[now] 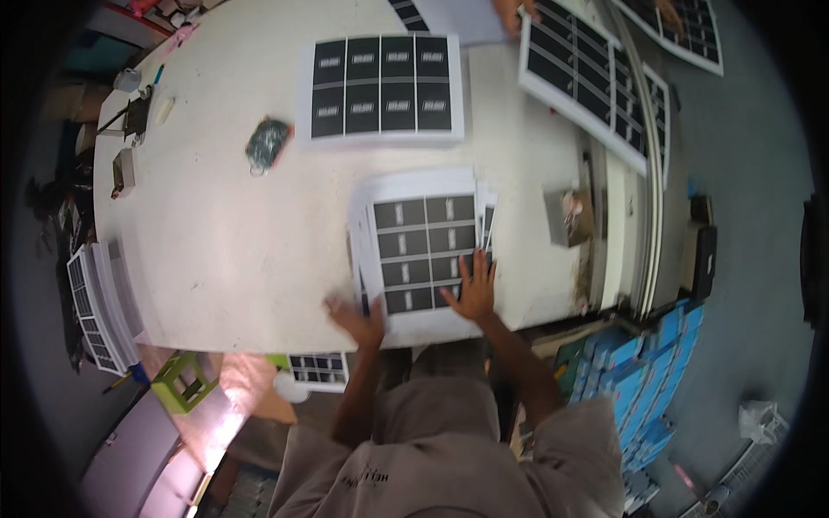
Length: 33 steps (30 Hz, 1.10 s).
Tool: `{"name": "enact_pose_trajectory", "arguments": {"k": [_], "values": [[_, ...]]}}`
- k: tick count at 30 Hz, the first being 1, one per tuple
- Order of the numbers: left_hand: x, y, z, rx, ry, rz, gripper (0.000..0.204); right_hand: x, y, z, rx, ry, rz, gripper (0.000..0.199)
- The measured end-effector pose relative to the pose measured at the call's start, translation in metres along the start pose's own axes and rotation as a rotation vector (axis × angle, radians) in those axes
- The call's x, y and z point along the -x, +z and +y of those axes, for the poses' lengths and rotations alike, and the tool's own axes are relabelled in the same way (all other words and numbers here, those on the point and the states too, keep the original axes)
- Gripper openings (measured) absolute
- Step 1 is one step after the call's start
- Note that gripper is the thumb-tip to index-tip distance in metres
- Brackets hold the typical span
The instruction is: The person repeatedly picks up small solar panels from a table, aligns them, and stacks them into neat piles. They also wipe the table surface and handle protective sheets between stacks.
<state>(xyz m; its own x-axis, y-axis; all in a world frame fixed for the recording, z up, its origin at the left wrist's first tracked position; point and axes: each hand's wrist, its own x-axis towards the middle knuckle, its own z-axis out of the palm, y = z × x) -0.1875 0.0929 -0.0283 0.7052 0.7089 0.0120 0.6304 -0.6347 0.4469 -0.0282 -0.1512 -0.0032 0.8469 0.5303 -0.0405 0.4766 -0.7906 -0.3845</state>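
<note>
A loose stack of printed sheets (427,250), dark panels on white paper, lies on the table in front of me, with several sheets sticking out unevenly at its edges. My right hand (473,289) rests flat on the stack's lower right part, fingers spread. Beside the lower left corner is my left hand (356,321), somewhat blurred, its thumb apart from the fingers and nothing seen in it. Farther off, a neater stack of dark-panelled sheets (380,86) sits squarely on the table.
Another person's hand (516,13) is at a tilted printed sheet (587,82) at the far right. A dark green packet (268,144) and a small open box (570,217) lie on the white table (207,224). Blue boxes (643,371) are stacked below right; a green stool (183,382) stands lower left.
</note>
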Motion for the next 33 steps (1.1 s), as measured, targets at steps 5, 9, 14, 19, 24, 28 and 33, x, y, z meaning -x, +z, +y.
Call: {"name": "enact_pose_trajectory", "arguments": {"k": [5,9,14,19,24,28,33], "values": [[0.058,-0.035,-0.138,0.016,-1.049,-0.387,0.095,-0.009,-0.029,-0.003,-0.016,-0.002,-0.025,0.091],[0.06,-0.018,-0.139,1.508,-1.377,0.062,0.102,-0.028,-0.048,0.006,-0.295,0.299,0.088,0.089],[0.02,-0.06,-0.066,1.37,-1.344,-0.24,0.098,-0.065,-0.031,0.027,-0.346,0.919,0.021,0.107],[-0.016,-0.057,-0.018,0.763,-0.582,0.021,0.069,-0.084,-0.039,0.025,-0.332,0.97,-0.123,0.112],[-0.075,-0.014,0.034,0.365,-0.362,-0.276,0.091,-0.084,-0.045,0.041,-0.633,1.029,-0.166,0.089],[-0.076,-0.024,0.058,0.382,-0.427,-0.264,0.096,-0.081,-0.051,0.023,-0.943,1.001,-0.157,0.071],[-0.085,-0.039,0.043,0.446,-0.487,-0.303,0.098,-0.079,-0.091,-0.02,-1.359,0.79,-0.337,0.052]]}}
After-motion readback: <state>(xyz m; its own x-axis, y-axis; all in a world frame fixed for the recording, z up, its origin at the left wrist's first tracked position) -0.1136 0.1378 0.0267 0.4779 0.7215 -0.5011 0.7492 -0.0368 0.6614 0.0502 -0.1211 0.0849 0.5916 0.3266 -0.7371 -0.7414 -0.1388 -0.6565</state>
